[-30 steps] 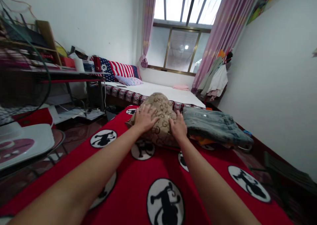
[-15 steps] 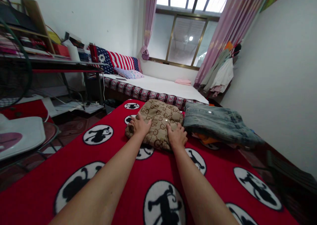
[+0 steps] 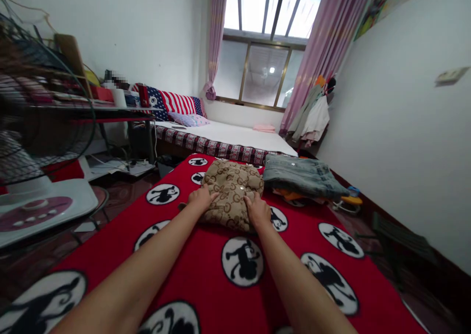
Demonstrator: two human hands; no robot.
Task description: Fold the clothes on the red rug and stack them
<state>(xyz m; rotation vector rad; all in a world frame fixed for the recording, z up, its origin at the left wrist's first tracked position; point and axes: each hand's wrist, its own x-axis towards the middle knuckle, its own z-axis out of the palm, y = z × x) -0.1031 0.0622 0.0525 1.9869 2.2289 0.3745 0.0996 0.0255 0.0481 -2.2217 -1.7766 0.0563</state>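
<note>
A folded tan garment with a brown ring pattern (image 3: 232, 192) lies on a red blanket with black-and-white round figures (image 3: 206, 255). My left hand (image 3: 200, 198) rests on the garment's near left edge, fingers curled over the cloth. My right hand (image 3: 257, 210) presses on its near right edge, fingers bent onto the fabric. Both arms reach forward from the bottom of the view. Right of the garment lies a folded pair of blue jeans (image 3: 300, 176) on top of something orange.
Beyond the blanket stands a bed with a white sheet (image 3: 235, 134) and a stars-and-stripes pillow (image 3: 172, 102). A fan (image 3: 33, 123) and a cluttered desk (image 3: 95, 109) stand at left. Clothes (image 3: 312, 115) hang by pink curtains at right. A dark folding chair (image 3: 401, 241) stands by the right wall.
The garment was bulged up a second ago and now lies flat and folded. My hands slid from its top back to its near edge. The camera view pulled back.
</note>
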